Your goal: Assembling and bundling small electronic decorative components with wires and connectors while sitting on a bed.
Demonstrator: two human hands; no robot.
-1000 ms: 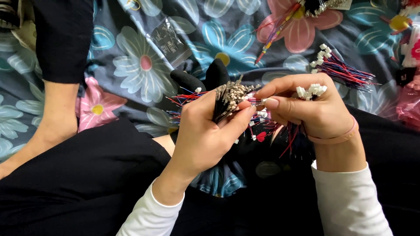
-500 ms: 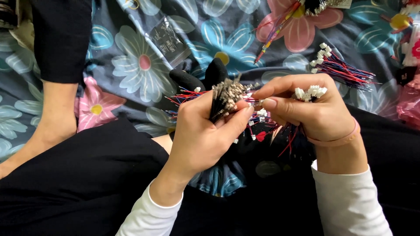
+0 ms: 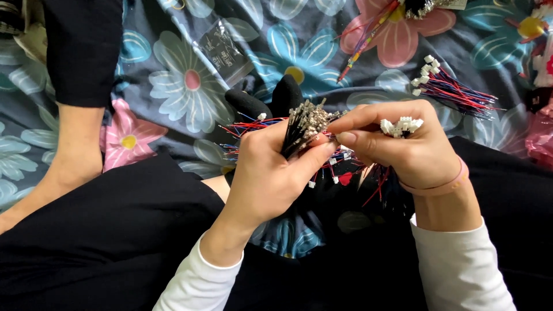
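My left hand [image 3: 271, 173] grips a bundle of black wires with bare metal terminal ends [image 3: 305, 124] that fan out above my thumb. My right hand [image 3: 403, 147] pinches one wire tip of that bundle between thumb and forefinger, and also holds a cluster of small white plastic connectors [image 3: 400, 125] with red and black wires hanging below the palm. Both hands meet over my lap, above loose red and blue wires [image 3: 253, 129]. A pink band circles my right wrist.
A floral cloth [image 3: 190, 80] covers the surface. On it lie a clear plastic bag [image 3: 224, 49], another red-and-black wire bundle with white connectors [image 3: 455, 89], and coloured wires [image 3: 368, 37] at the top. Another person's bare leg in dark shorts [image 3: 75, 98] is at left.
My right thumb and forefinger have shifted slightly on the metal wire tips; the bundle has tilted a little. Otherwise both hands stay in place.
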